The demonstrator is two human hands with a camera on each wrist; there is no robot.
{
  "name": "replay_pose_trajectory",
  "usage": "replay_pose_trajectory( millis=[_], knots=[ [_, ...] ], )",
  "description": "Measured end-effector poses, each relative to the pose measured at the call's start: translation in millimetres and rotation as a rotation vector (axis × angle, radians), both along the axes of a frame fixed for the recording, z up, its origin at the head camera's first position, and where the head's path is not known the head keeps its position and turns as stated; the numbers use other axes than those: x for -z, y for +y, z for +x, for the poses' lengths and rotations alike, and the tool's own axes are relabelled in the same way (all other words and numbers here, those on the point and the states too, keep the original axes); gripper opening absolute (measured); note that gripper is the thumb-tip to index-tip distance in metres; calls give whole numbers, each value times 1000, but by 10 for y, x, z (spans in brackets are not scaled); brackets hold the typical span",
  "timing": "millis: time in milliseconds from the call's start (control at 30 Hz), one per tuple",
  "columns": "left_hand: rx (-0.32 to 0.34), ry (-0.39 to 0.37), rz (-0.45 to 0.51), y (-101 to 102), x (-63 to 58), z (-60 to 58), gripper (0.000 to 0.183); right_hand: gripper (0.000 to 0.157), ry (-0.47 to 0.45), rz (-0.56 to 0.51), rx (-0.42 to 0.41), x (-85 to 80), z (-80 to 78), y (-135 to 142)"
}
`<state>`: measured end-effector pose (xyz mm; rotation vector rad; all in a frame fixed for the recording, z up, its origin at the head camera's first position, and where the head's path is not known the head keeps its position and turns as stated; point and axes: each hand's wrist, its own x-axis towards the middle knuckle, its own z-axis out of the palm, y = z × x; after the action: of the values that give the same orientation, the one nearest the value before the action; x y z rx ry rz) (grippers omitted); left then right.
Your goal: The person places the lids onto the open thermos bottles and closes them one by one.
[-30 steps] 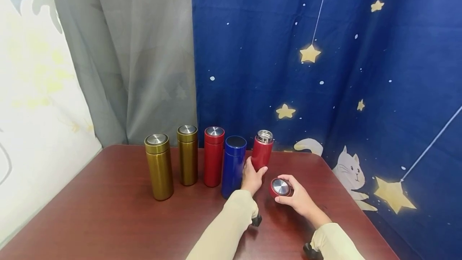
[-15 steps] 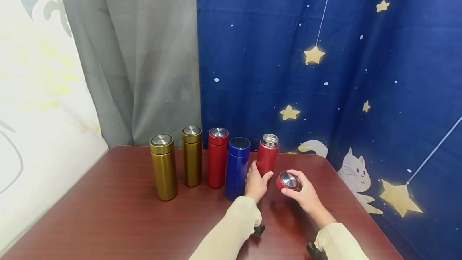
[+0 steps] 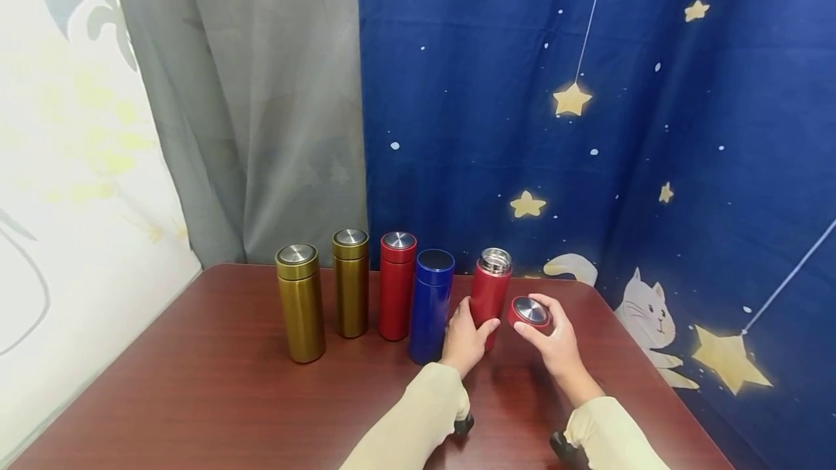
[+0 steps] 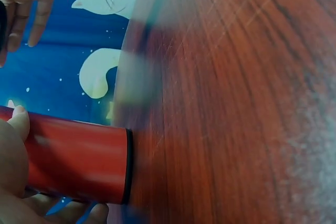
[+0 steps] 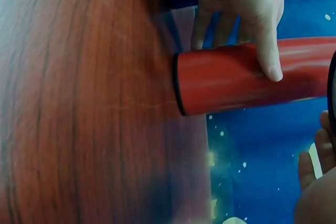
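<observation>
A red thermos bottle [image 3: 490,296] with its steel mouth uncovered is held low around its body by my left hand [image 3: 465,339]. In the left wrist view the thumb lies along one side of this red bottle [image 4: 79,156], with fingers on the other. My right hand [image 3: 560,347] grips the round red lid [image 3: 530,313] by its rim, steel disc facing up, just right of the bottle and below the level of its mouth. The right wrist view catches only the lid's dark edge [image 5: 332,93] at the border. Immediately left of my left hand stands a blue thermos [image 3: 429,318], lid on.
Left of the blue thermos stand a lidded red thermos [image 3: 395,296] and two gold ones, one farther back [image 3: 353,296] and one nearer [image 3: 303,321]. All are upright on the dark red wooden table [image 3: 215,397]. Curtains [image 3: 457,129] hang behind the table.
My right hand has raised the lid and brought it a little farther back and right. The uncovered red bottle has shifted slightly right and nearer in my left hand. The head view has turned slightly left.
</observation>
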<state>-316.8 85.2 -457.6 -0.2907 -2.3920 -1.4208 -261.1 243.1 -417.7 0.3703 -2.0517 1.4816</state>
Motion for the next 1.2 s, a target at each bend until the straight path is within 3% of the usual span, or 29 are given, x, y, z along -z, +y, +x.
replay_pose_trajectory(
  millis=[200, 500, 667, 800, 1000, 1200],
  knots=[
    [12, -16, -6, -34, -7, 57, 65, 52, 22, -41, 32, -278, 162, -169],
    [54, 22, -17, -79, 27, 98, 63, 53, 80, -163, 39, -433, 162, -249],
    [66, 1, -33, -119, 48, 130, 66, 50, 150, -248, 53, -511, 139, -318],
    [71, -19, -30, -152, 49, 150, 69, 51, 199, -272, 46, -568, 66, -354],
    [79, -12, -53, -172, 75, 166, 71, 54, 220, -281, 22, -492, -146, -308],
    [95, -6, -52, -207, 85, 195, 72, 53, 238, -290, -12, -488, -200, -343]
  ],
)
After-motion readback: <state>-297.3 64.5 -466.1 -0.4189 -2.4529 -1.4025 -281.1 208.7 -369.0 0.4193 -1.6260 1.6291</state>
